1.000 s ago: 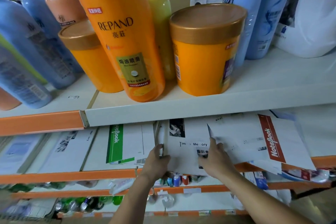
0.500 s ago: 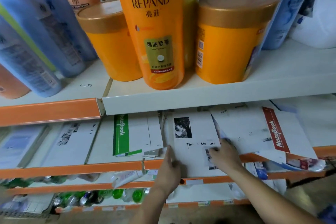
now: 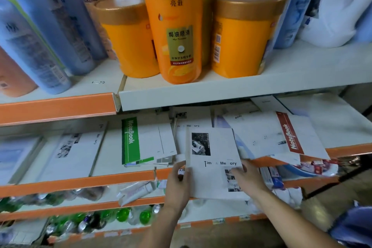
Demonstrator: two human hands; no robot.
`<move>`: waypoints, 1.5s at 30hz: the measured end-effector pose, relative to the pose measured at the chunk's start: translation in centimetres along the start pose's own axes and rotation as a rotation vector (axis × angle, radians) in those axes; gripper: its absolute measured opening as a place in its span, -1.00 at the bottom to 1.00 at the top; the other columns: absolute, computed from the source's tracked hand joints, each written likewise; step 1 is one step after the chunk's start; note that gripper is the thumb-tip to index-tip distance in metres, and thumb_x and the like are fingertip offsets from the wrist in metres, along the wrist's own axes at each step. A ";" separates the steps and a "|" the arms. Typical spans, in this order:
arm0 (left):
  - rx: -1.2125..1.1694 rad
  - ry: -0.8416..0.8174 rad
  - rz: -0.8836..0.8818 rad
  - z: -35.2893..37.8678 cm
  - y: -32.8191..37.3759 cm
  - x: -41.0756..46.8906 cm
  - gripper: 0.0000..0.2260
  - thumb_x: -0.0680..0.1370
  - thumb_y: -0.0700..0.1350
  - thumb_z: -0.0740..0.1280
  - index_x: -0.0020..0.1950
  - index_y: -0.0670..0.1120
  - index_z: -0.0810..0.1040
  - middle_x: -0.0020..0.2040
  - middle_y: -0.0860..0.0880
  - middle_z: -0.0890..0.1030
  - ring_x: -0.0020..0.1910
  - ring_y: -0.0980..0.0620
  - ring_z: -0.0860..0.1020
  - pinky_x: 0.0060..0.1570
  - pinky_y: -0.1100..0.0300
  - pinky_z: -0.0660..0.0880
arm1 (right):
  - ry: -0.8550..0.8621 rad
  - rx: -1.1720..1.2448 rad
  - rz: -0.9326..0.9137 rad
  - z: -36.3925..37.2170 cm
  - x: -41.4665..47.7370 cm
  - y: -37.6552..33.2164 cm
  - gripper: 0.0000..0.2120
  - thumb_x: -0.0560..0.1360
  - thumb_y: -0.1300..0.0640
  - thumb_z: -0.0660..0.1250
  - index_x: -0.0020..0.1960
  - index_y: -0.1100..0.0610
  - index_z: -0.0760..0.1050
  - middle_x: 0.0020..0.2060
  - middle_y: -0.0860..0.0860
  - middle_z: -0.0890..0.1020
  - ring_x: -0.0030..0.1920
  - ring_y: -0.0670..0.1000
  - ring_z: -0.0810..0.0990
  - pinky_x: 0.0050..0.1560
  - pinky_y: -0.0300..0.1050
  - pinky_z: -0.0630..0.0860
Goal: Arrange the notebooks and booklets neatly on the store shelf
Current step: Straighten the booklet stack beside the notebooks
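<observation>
White paper "Time & Memory" booklet (image 3: 213, 147) overhangs the orange-lipped shelf (image 3: 80, 182) at six o'clock, our left hand (image 3: 178, 184) gripping its nine o'clock edge, right hand (image 3: 249, 177) pinching three o'clock, so we should slide it squarely toward twelve, edges level.

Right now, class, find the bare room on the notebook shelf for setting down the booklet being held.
Bare shelf lies right of the red-spined NoteBook, up to the shelf's end. From there left to the green-spined NoteBook, covers overlap: crowded. The left hand grips the booklet.
</observation>
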State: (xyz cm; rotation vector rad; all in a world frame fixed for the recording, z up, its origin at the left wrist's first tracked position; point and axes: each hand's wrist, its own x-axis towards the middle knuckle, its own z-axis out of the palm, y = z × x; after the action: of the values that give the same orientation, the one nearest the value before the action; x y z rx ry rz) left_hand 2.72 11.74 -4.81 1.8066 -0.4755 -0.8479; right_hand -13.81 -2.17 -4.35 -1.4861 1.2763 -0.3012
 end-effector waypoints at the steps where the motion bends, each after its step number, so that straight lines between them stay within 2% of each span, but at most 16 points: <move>1: -0.016 0.020 -0.007 0.3 0.2 -0.8 -0.86 0.67 -0.03 0.27 0.21 0.12 0.51 -0.05 -0.03 0.72 -0.12 0.02 0.69 -0.09 -0.06 0.67 | 0.000 0.000 0.029 -0.3 -0.1 0.2 -0.81 0.61 0.14 0.25 0.21 0.02 0.51 0.07 -0.04 0.65 -0.02 -0.02 0.61 -0.02 0.01 0.57; 4: -0.037 0.046 0.023 0.7 1.1 -3.4 -0.84 0.68 -0.06 0.25 0.26 0.04 0.49 -0.16 -0.03 0.72 -0.20 -0.01 0.69 -0.21 -0.09 0.66 | 0.045 0.058 -0.036 -0.7 -1.3 0.3 -0.89 0.60 0.14 0.28 0.09 0.08 0.55 -0.02 0.05 0.68 -0.03 0.05 0.64 0.00 0.05 0.59; 7: 0.022 0.092 0.102 0.4 1.6 -5.1 -0.83 0.68 -0.02 0.25 0.27 0.11 0.48 -0.17 0.02 0.70 -0.24 0.03 0.68 -0.33 0.01 0.62 | 0.038 0.123 -0.094 -0.6 -2.2 0.5 -0.90 0.57 0.17 0.29 0.03 0.18 0.54 -0.11 0.19 0.65 -0.25 0.03 0.54 -0.25 -0.08 0.43; 9: 0.003 0.149 0.126 -0.3 2.2 -6.0 -0.79 0.67 -0.02 0.26 0.30 0.12 0.46 -0.13 0.03 0.70 -0.19 0.07 0.68 -0.27 0.06 0.64 | -0.008 0.166 -0.112 -0.4 -2.9 -0.1 -0.87 0.56 0.15 0.29 0.07 0.16 0.54 -0.10 0.24 0.62 -0.27 -0.01 0.50 -0.31 -0.13 0.39; 11: 0.009 0.182 0.163 -1.3 3.1 -6.7 -0.74 0.67 -0.03 0.27 0.36 0.09 0.45 -0.07 0.03 0.70 -0.13 0.16 0.66 -0.23 0.22 0.61 | -0.038 0.204 -0.170 -0.3 -3.6 -1.6 -0.86 0.55 0.15 0.29 0.06 0.03 0.58 -0.06 0.21 0.64 -0.26 -0.01 0.52 -0.32 -0.15 0.41; 15: -0.008 0.260 0.189 -3.6 3.8 -8.3 -0.70 0.66 -0.03 0.29 0.41 0.09 0.48 -0.01 0.08 0.71 -0.08 0.12 0.67 -0.15 0.14 0.65 | -0.041 0.176 -0.274 0.6 -4.9 -4.3 -0.85 0.52 0.15 0.29 0.03 0.01 0.59 -0.17 0.03 0.67 -0.30 0.07 0.54 -0.31 -0.13 0.40; 18: -0.037 0.324 0.214 -5.9 3.7 -9.8 -0.70 0.66 -0.04 0.31 0.40 0.09 0.49 0.05 0.10 0.70 -0.07 0.15 0.68 -0.18 0.18 0.64 | -0.066 0.152 -0.333 2.5 -6.0 -5.8 -0.84 0.51 0.13 0.29 0.04 -0.03 0.59 -0.31 -0.07 0.65 -0.38 -0.02 0.48 -0.35 -0.15 0.37; 20: -0.052 0.362 0.229 -8.0 3.5 -10.8 -0.66 0.65 -0.03 0.32 0.44 0.06 0.48 0.11 0.05 0.70 -0.04 0.13 0.68 -0.17 0.16 0.64 | -0.097 0.134 -0.366 4.4 -6.9 -6.6 -0.83 0.52 0.14 0.29 0.02 -0.06 0.59 -0.29 -0.09 0.66 -0.42 -0.07 0.47 -0.40 -0.16 0.37; 25: -0.053 0.438 0.255 -14.6 1.3 -12.5 -0.67 0.64 -0.03 0.33 0.41 0.02 0.51 0.00 0.06 0.71 -0.10 0.12 0.68 -0.24 0.20 0.61 | -0.167 0.087 -0.407 10.5 -9.6 -8.9 -0.80 0.52 0.16 0.28 0.03 -0.09 0.59 -0.27 -0.17 0.67 -0.43 -0.11 0.50 -0.39 -0.08 0.48; 27: -0.041 0.467 0.253 -17.9 0.1 -13.0 -0.66 0.64 -0.03 0.34 0.41 0.01 0.52 0.03 0.09 0.71 -0.09 0.13 0.68 -0.24 0.20 0.60 | -0.188 0.059 -0.417 13.9 -10.7 -9.8 -0.81 0.53 0.14 0.28 0.04 -0.10 0.59 -0.23 -0.18 0.68 -0.39 -0.11 0.55 -0.37 -0.08 0.52; 31: -0.034 0.523 0.233 -26.1 -2.8 -14.2 -0.70 0.64 -0.06 0.34 0.38 0.08 0.52 0.02 0.09 0.71 -0.09 0.12 0.67 -0.21 0.19 0.61 | -0.227 0.037 -0.465 22.4 -13.7 -11.8 -0.77 0.51 0.13 0.28 0.07 -0.12 0.61 -0.11 -0.24 0.70 -0.17 -0.07 0.66 -0.22 -0.07 0.59; 34: -0.022 0.560 0.206 -32.7 -4.9 -15.3 -0.64 0.64 -0.03 0.34 0.44 0.04 0.50 0.02 0.06 0.71 -0.09 0.08 0.68 -0.16 0.06 0.65 | -0.263 0.027 -0.519 28.8 -16.2 -13.5 -0.75 0.52 0.20 0.29 0.06 -0.09 0.63 -0.09 -0.30 0.69 -0.11 -0.15 0.65 -0.17 -0.08 0.56; 36: -0.036 0.579 0.197 -36.4 -6.1 -15.6 -0.63 0.63 -0.01 0.35 0.45 0.04 0.48 -0.03 0.04 0.70 -0.12 0.01 0.67 -0.15 -0.05 0.63 | -0.295 0.014 -0.550 32.4 -17.6 -14.6 -0.75 0.53 0.22 0.28 0.06 -0.06 0.64 -0.11 -0.28 0.70 -0.11 -0.10 0.66 -0.11 -0.04 0.59; 40: -0.092 0.595 0.210 -41.5 -7.8 -15.4 -0.67 0.63 -0.03 0.36 0.40 0.06 0.51 0.05 0.11 0.70 -0.02 0.12 0.68 -0.11 0.07 0.66 | -0.335 0.050 -0.547 37.5 -19.2 -16.3 -0.73 0.53 0.27 0.28 0.05 -0.05 0.63 -0.10 -0.29 0.70 -0.09 -0.15 0.66 -0.16 -0.24 0.55; 43: -0.121 0.603 0.170 -43.8 -8.8 -14.4 -0.67 0.59 0.10 0.38 0.35 0.19 0.51 0.01 -0.14 0.68 -0.02 -0.17 0.66 -0.07 -0.23 0.63 | -0.350 0.039 -0.536 40.0 -19.1 -17.0 -0.71 0.53 0.28 0.27 0.02 -0.08 0.62 -0.07 -0.26 0.71 -0.15 -0.15 0.65 -0.21 -0.18 0.51; 45: -0.135 0.612 0.157 -44.7 -9.6 -13.1 -0.63 0.54 0.18 0.37 0.35 0.22 0.50 0.01 -0.23 0.65 -0.03 -0.28 0.63 -0.10 -0.30 0.58 | -0.337 0.033 -0.531 41.4 -18.3 -17.4 -0.71 0.53 0.28 0.27 0.02 -0.08 0.61 -0.07 -0.24 0.71 -0.14 -0.11 0.65 -0.17 -0.10 0.51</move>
State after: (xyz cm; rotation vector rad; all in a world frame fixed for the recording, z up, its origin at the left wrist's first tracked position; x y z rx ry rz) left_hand 26.25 52.74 0.17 1.7657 -0.1528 -0.1875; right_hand 19.43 32.37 2.64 -1.7458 0.5953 -0.3930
